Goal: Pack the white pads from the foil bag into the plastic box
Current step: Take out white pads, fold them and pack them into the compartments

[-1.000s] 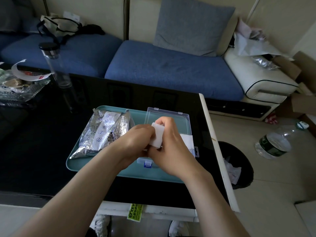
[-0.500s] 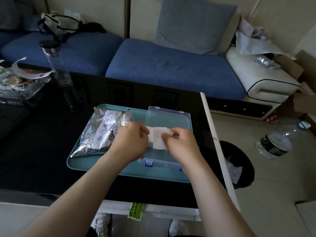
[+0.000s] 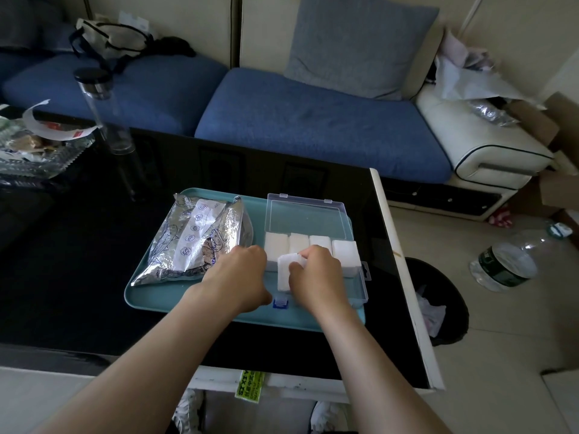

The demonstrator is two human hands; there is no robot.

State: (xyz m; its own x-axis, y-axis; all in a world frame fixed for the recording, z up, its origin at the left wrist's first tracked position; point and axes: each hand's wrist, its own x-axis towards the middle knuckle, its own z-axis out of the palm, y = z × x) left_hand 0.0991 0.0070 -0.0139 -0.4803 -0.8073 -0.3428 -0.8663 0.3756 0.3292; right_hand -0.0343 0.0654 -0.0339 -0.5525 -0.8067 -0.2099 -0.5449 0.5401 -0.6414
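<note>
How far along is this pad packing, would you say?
Done: four white pads sit in a row in the plastic box. In hand: the right hand pinches a fifth pad over the box's front. Remaining: seating it, plus whatever the foil bag still hides.

Both bare forearms reach forward, wrists close together, knuckles up. Right hand (image 3: 316,277) pinches a white pad (image 3: 285,274). Left hand (image 3: 239,275) fingers curl under, out of sight.
</note>
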